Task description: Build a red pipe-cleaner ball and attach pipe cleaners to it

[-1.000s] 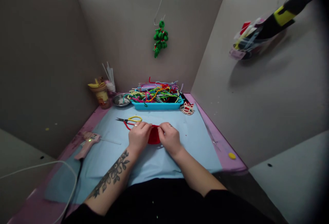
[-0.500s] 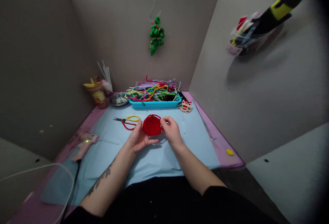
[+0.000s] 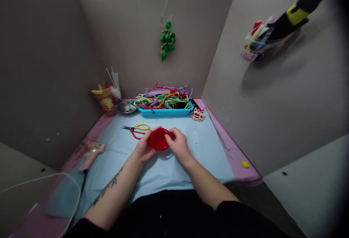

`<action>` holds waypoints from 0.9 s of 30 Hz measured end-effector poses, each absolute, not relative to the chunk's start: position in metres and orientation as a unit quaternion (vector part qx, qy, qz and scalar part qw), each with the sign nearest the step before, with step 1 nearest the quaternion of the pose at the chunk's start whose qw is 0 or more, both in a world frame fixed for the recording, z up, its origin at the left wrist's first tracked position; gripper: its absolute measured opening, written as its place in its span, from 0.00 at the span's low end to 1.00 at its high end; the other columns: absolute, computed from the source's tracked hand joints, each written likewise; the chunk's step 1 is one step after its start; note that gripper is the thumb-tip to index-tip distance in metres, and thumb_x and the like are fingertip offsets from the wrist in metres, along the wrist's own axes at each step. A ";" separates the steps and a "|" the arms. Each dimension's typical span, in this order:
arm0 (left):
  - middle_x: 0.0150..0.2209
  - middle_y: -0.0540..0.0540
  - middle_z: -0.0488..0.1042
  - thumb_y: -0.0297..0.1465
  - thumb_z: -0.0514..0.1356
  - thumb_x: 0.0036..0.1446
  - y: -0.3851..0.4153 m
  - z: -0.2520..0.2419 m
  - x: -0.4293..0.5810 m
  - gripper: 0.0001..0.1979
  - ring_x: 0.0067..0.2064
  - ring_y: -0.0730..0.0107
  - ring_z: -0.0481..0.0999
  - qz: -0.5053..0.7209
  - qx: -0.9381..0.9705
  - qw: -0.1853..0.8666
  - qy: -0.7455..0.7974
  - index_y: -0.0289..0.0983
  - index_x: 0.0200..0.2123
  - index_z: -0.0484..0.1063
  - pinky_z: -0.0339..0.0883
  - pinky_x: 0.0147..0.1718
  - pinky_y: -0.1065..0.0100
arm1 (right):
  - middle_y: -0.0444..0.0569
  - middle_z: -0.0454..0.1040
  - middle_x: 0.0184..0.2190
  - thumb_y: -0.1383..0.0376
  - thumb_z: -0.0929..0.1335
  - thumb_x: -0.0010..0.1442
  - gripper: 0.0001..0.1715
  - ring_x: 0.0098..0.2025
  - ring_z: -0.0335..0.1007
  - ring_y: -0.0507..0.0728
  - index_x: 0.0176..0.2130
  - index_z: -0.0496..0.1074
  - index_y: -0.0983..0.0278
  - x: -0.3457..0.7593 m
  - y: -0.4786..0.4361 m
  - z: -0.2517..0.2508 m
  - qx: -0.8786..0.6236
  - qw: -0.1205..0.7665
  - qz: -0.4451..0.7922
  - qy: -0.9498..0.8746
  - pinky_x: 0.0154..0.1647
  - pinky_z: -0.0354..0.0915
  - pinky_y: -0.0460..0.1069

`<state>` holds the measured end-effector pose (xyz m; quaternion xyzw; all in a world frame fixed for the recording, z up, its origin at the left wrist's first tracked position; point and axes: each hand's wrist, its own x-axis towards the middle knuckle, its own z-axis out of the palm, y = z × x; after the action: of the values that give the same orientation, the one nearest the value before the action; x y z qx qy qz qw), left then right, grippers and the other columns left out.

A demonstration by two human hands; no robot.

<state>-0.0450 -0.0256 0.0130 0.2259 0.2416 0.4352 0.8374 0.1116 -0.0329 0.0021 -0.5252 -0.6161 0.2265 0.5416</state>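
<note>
A round, shallow red piece (image 3: 158,140), shaped like a small bowl with a raised rim, is held between my two hands above the blue cloth. My left hand (image 3: 144,148) wraps its left side from below, fingers behind it. At the right rim, my right hand (image 3: 177,143) grips with the thumb over the edge and the fingers on the outer side. What the piece is made of I cannot make out for certain. Just beyond my left hand lie scissors (image 3: 134,129) with one yellow and one red handle loop.
A blue tray (image 3: 166,112) heaped with colourful fuzzy stems stands at the back, beside a metal bowl (image 3: 127,107) and a cup (image 3: 107,103). A pink glue gun (image 3: 91,156) with a lit light lies left. Tweezers (image 3: 223,142) and a yellow piece (image 3: 244,164) lie right.
The red piece has come slightly lower and tilted, its hollow now facing me more. My right thumb has moved over its rim, and my left fingers have gone round behind it.
</note>
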 end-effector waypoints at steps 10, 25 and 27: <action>0.59 0.39 0.65 0.36 0.70 0.44 -0.029 0.010 -0.044 0.38 0.59 0.55 0.65 0.590 0.526 0.507 0.344 0.43 0.58 0.60 0.60 0.56 0.58 | 0.47 0.71 0.32 0.56 0.65 0.58 0.13 0.33 0.66 0.54 0.38 0.70 0.63 0.113 -0.038 0.000 -0.447 0.628 0.339 -0.539 0.36 0.63 0.49; 0.47 0.42 0.74 0.35 0.66 0.51 -0.015 0.007 -0.049 0.22 0.43 0.67 0.76 0.530 0.351 0.682 0.362 0.39 0.49 0.67 0.70 0.37 0.69 | 0.43 0.80 0.36 0.67 0.70 0.54 0.12 0.35 0.76 0.53 0.41 0.71 0.59 0.116 -0.014 -0.006 -0.221 0.592 0.747 -0.206 0.29 0.71 0.46; 0.43 0.44 0.76 0.30 0.67 0.50 -0.015 0.007 -0.048 0.20 0.39 0.70 0.77 0.501 0.315 0.743 0.312 0.38 0.47 0.69 0.71 0.35 0.70 | 0.43 0.80 0.35 0.70 0.68 0.56 0.11 0.34 0.76 0.52 0.41 0.70 0.60 0.117 -0.013 -0.008 -0.214 0.582 0.767 -0.168 0.30 0.72 0.46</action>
<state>-0.0482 -0.0151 0.0070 0.3151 0.3124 0.5011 0.7430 0.1172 -0.0132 -0.0079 -0.2137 -0.1682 0.7666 0.5817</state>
